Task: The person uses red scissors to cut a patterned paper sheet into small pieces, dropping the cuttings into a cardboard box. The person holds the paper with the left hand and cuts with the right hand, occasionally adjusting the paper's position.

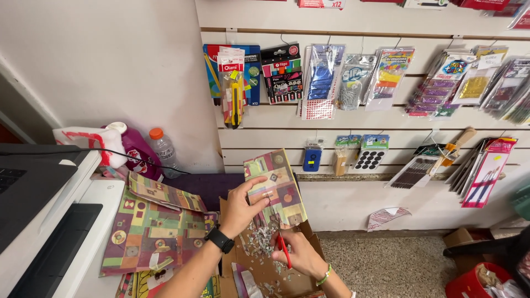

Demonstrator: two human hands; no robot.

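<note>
While left hand (238, 207) grips glossy patterned paper (276, 187), scissors (red-handled) (284, 249) snip.

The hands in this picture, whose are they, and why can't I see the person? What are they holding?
There is just one picture, taken by a camera worn on the person's head and looking down, so you see only their arms and hands. The left hand, with a black watch on its wrist, holds up a folded sheet of patterned paper with coloured squares and circles. The right hand, with a green wristband, holds red-handled scissors at the sheet's bottom edge. Underneath is an open brown cardboard box with small paper scraps in it. More patterned sheets lie on the left, beside a white printer. Behind are a purple bottle and a clear bottle with an orange cap. Packets of stationery hang on the wall.
</note>
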